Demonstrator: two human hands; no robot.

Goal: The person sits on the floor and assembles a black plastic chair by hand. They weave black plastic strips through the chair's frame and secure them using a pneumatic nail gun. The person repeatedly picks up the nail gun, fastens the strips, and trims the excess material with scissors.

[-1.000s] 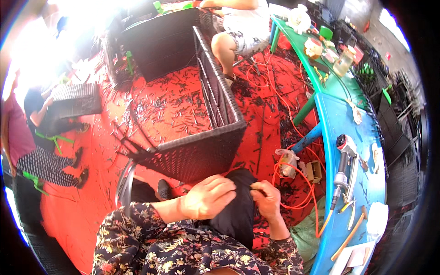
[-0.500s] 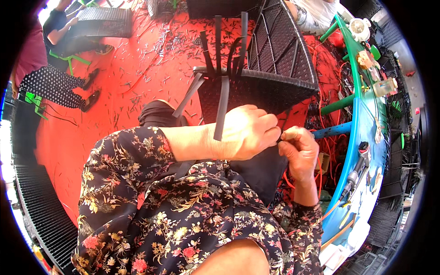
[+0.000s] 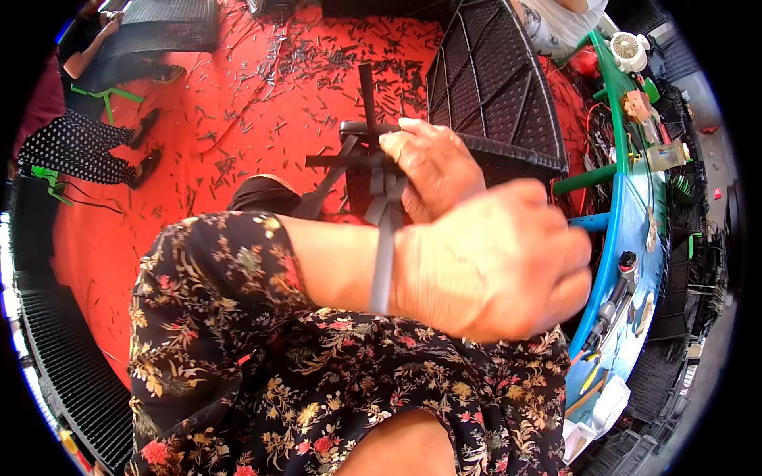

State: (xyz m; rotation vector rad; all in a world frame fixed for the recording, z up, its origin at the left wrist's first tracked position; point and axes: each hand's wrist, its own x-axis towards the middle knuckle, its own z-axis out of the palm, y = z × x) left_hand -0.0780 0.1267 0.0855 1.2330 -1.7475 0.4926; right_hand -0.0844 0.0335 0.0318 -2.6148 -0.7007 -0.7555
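Dark flat weaving strips stick out and hang from the edge of a black woven wicker piece in front of me. At that edge my right hand bends its fingers and thumb around the base of the strips. My left hand is closed in a fist nearer to me, overlapping the right wrist and slightly blurred. Whatever its fingers hold is hidden. One strip hangs down across my left wrist.
A blue and green bench curves along the right, bearing a power tool, a jar and a small white fan. Strip scraps litter the red floor. Other people sit at upper left and upper right.
My right hand has gone left and away from me to the strips. My left fist has moved right and nearer. The upright strips now lean or lie differently, one sideways.
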